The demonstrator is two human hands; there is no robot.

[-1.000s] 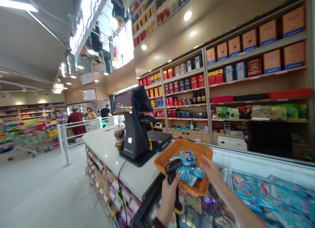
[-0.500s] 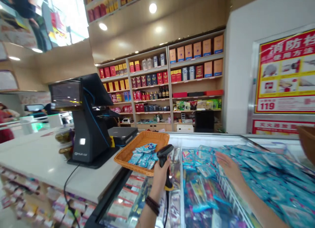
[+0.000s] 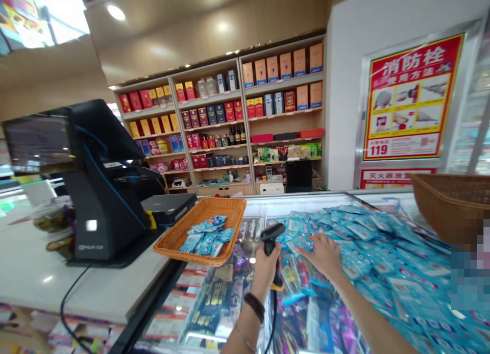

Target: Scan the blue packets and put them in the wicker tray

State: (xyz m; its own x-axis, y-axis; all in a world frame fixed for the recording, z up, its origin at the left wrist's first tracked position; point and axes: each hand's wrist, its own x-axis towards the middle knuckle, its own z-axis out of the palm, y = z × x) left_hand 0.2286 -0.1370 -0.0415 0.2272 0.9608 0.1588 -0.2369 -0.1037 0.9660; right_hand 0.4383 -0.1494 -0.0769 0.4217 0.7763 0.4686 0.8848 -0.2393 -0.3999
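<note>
My left hand (image 3: 267, 267), with a dark beaded bracelet on its wrist, is wrapped round the grip of a black barcode scanner (image 3: 272, 232). The scanner is upright above the glass-topped case, its cable hanging below. Just right of it, my right hand (image 3: 325, 256) has its thumb and fingers on a small blue packet (image 3: 299, 243), close to the scanner's head. A heap of similar blue packets (image 3: 386, 262) spreads out to the right of my right hand. Left of the scanner, an orange wicker basket (image 3: 168, 242) holds several blue packets (image 3: 206, 237).
At the left, a black checkout terminal (image 3: 103, 206) stands on the white counter (image 3: 34, 287), with a flat black box (image 3: 168, 206) beside it. A brown basket (image 3: 451, 201) is at the right edge. Shelves of boxed goods (image 3: 225, 114) line the back wall.
My right hand has moved left from over the heap to a packet by the scanner. My left hand still holds the scanner. The view has turned to the right.
</note>
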